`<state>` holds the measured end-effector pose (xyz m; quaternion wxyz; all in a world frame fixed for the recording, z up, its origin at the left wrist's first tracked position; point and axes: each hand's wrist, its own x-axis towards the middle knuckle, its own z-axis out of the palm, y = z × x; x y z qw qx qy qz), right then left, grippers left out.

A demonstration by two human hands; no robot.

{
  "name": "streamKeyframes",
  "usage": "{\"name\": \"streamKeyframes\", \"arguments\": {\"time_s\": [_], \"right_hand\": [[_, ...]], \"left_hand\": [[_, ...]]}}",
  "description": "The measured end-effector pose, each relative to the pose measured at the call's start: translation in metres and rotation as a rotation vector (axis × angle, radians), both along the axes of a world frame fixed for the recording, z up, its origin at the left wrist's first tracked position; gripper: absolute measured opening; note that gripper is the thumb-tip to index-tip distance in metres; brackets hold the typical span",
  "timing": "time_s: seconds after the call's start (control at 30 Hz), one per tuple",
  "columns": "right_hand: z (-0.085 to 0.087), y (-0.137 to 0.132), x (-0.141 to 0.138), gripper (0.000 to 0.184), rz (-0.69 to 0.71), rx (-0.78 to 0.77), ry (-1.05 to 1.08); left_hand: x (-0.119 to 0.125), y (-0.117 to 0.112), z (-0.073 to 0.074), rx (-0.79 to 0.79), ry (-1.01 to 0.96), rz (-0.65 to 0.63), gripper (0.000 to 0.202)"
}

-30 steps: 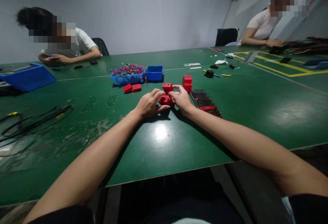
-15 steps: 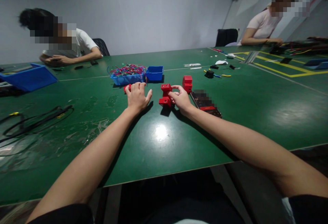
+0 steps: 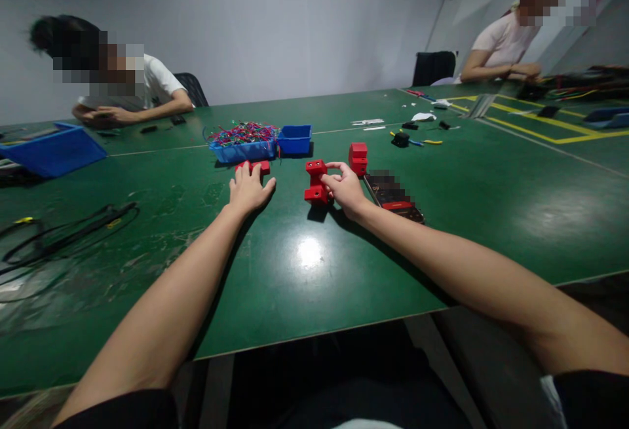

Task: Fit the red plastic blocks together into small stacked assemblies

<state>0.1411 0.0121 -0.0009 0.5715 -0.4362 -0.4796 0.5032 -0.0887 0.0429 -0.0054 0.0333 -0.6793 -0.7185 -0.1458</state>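
My right hand (image 3: 345, 188) grips a stack of red blocks (image 3: 315, 181) standing on the green table (image 3: 304, 265), fingers curled round its right side. My left hand (image 3: 248, 190) reaches to the left, fingers extended over two small red blocks (image 3: 259, 166) lying flat on the table; the fingertips touch or cover them. Another red block stack (image 3: 358, 158) stands just behind my right hand.
A blue tray of coloured wires (image 3: 242, 141) and a small blue bin (image 3: 295, 139) sit behind the blocks. A phone (image 3: 393, 190) lies right of my right hand. Black cables (image 3: 63, 232) lie at left. A large blue bin (image 3: 52, 149) and two seated people are farther off.
My left hand let go of the red block stack and moved left and away to the two loose red blocks. My right hand stayed on the stack.
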Motion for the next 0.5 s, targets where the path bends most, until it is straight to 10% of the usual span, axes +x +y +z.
{"name": "streamKeyframes", "arguments": {"time_s": [0.5], "right_hand": [[0.002, -0.001, -0.001, 0.037, -0.001, 0.002, 0.007]], "left_hand": [[-0.011, 0.005, 0.001, -0.069, -0.027, 0.074, 0.079]]}}
